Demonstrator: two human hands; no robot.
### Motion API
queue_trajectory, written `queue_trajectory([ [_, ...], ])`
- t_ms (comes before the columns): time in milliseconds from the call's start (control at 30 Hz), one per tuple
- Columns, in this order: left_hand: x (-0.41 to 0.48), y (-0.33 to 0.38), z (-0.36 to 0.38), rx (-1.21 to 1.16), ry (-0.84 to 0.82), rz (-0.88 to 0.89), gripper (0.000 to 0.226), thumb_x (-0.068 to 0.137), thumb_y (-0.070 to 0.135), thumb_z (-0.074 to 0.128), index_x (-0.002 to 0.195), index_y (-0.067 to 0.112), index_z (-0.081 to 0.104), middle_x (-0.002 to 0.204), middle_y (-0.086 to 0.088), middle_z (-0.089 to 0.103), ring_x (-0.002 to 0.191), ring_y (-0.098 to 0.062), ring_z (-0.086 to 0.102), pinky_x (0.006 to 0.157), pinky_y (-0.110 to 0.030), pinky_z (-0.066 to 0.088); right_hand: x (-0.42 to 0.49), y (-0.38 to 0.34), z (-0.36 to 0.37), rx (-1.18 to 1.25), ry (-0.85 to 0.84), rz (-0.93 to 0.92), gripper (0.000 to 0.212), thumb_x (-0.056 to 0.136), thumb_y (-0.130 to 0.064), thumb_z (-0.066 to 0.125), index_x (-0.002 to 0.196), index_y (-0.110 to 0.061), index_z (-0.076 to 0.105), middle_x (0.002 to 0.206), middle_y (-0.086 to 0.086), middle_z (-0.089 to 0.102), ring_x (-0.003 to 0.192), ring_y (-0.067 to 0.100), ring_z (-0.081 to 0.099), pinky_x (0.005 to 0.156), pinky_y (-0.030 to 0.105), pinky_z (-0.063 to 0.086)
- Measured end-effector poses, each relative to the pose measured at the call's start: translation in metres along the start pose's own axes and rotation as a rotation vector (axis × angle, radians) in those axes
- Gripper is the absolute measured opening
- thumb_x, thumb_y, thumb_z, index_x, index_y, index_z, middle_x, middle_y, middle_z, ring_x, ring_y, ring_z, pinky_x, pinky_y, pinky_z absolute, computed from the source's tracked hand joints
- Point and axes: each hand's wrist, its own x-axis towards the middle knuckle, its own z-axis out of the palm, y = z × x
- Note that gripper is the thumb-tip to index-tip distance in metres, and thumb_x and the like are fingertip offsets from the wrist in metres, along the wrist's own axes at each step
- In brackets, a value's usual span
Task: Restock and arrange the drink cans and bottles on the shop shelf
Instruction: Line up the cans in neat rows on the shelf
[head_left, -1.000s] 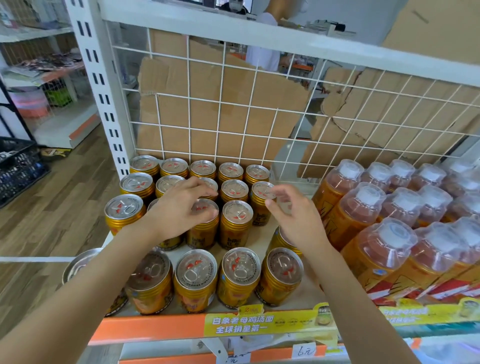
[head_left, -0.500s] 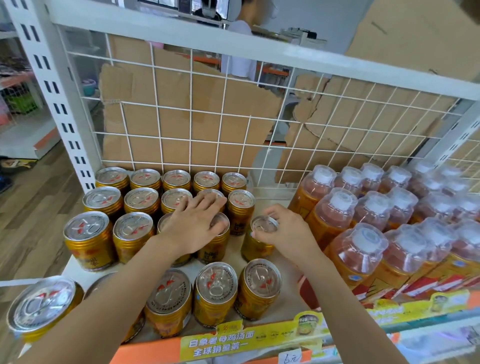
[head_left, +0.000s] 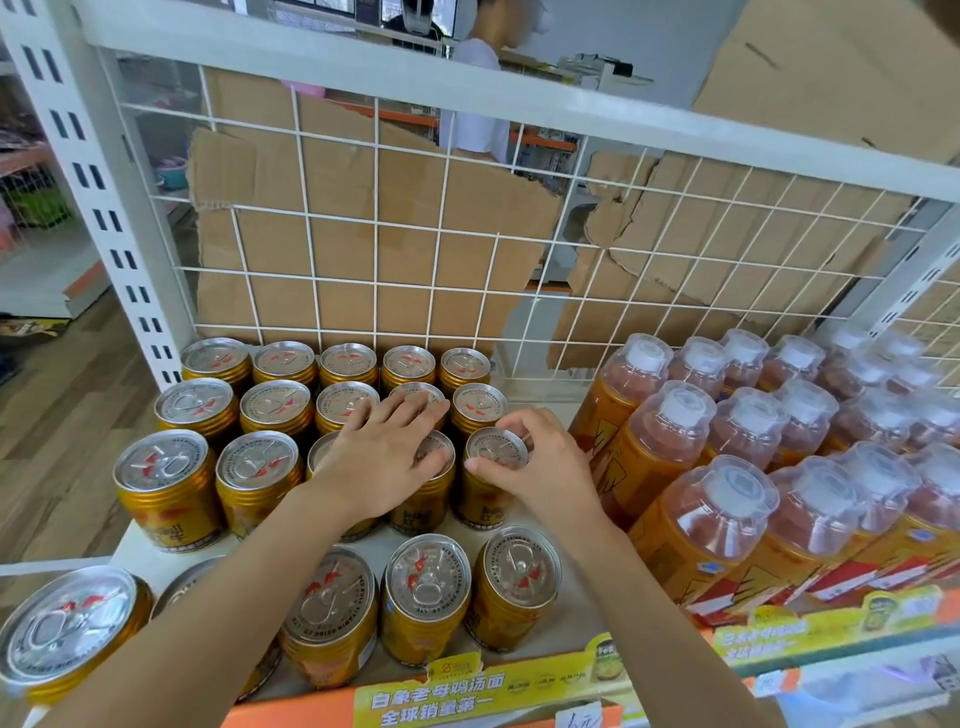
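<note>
Since full and rigid, heavy for its size: gold can (head_left: 494, 470) pinched at rim by right hand (head_left: 540, 462), left hand (head_left: 384, 457) flat, unclenched on neighbours.

Head camera looks down, close, onto shelf (head_left: 524, 551).

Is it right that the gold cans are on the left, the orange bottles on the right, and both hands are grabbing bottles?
Not quite. In the head view, the left hand lies on the gold cans and the right hand grips one can's top. The orange bottles stand untouched on the right.
</note>
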Motion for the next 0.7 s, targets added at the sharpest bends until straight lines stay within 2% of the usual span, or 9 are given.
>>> queue_trajectory([
  [100, 0.000, 0.000, 0.000, 0.000, -0.004, -0.002, 0.093, 0.064, 0.066, -0.011, 0.149, 0.033, 0.007, 0.157, 0.007, 0.009, 0.145, -0.016, -0.001, 0.116, -0.042, -0.001, -0.002, 0.001, 0.001, 0.057, -0.027, 0.029, 0.056, 0.066, -0.052, 0.076, 0.111, -0.024, 0.057, 0.105, -0.012, 0.055, 0.093, 0.002, 0.051, 0.076, 0.016, 0.042],
  [167, 0.000, 0.000, -0.001, 0.005, -0.005, -0.004, 0.093, 0.064, 0.067, -0.011, 0.149, 0.033, 0.006, 0.157, 0.008, 0.008, 0.145, -0.015, -0.001, 0.116, -0.042, -0.001, -0.004, 0.005, -0.003, 0.195, -0.113, 0.097, 0.062, 0.067, -0.049, 0.076, 0.119, -0.025, 0.053, 0.111, -0.012, 0.058, 0.101, 0.002, 0.053, 0.083, 0.015, 0.042],
  [267, -0.001, 0.001, -0.002, 0.004, -0.010, -0.005, 0.093, 0.063, 0.067, -0.011, 0.149, 0.033, 0.006, 0.158, 0.008, 0.007, 0.145, -0.015, -0.002, 0.116, -0.042, -0.001, -0.010, 0.015, -0.002, 0.324, -0.241, 0.163, 0.070, 0.067, -0.042, 0.079, 0.127, -0.024, 0.048, 0.120, -0.013, 0.057, 0.112, 0.003, 0.051, 0.097, 0.025, 0.043],
  [400, -0.001, 0.001, -0.003, 0.001, -0.013, -0.004, 0.094, 0.063, 0.067, -0.011, 0.149, 0.033, 0.006, 0.158, 0.008, 0.007, 0.145, -0.015, -0.002, 0.116, -0.042, -0.001, -0.015, 0.021, 0.009, 0.421, -0.385, 0.261, 0.073, 0.072, -0.030, 0.078, 0.132, -0.022, 0.038, 0.120, -0.013, 0.048, 0.119, 0.006, 0.045, 0.091, 0.013, 0.036],
  [467, -0.001, 0.001, -0.002, -0.011, -0.016, -0.004, 0.093, 0.063, 0.067, -0.011, 0.149, 0.033, 0.006, 0.158, 0.008, 0.007, 0.145, -0.015, -0.002, 0.116, -0.042, -0.001, -0.015, 0.023, 0.014, 0.484, -0.389, 0.285, 0.087, 0.058, -0.051, 0.081, 0.130, -0.028, 0.036, 0.119, -0.017, 0.051, 0.119, 0.006, 0.049, 0.088, 0.008, 0.039],
  [533, -0.001, 0.001, -0.002, -0.016, -0.016, -0.002, 0.093, 0.064, 0.067, -0.010, 0.149, 0.033, 0.006, 0.158, 0.007, 0.007, 0.145, -0.015, -0.002, 0.116, -0.042, -0.001, -0.015, 0.023, 0.017, 0.546, -0.373, 0.287, 0.109, 0.038, -0.074, 0.076, 0.130, -0.031, 0.034, 0.116, -0.024, 0.051, 0.110, -0.008, 0.051, 0.079, 0.002, 0.041],
  [600, -0.001, 0.001, -0.002, -0.012, -0.017, 0.000, 0.092, 0.064, 0.067, -0.010, 0.149, 0.033, 0.006, 0.158, 0.008, 0.007, 0.145, -0.015, -0.002, 0.116, -0.042, -0.001, -0.015, 0.023, 0.020, 0.606, -0.352, 0.262, 0.118, 0.033, -0.079, 0.073, 0.132, -0.031, 0.029, 0.115, -0.026, 0.049, 0.098, -0.022, 0.050, 0.074, -0.001, 0.039],
  [700, -0.001, 0.000, -0.003, -0.006, -0.025, -0.005, 0.079, 0.076, 0.064, 0.000, 0.149, 0.033, 0.005, 0.158, 0.008, 0.006, 0.145, -0.015, -0.003, 0.116, -0.041, -0.001, -0.016, 0.020, 0.025, 0.655, -0.318, 0.224, 0.122, 0.032, -0.079, 0.074, 0.134, -0.027, 0.030, 0.116, -0.023, 0.050, 0.096, -0.024, 0.051, 0.075, -0.001, 0.039],
])
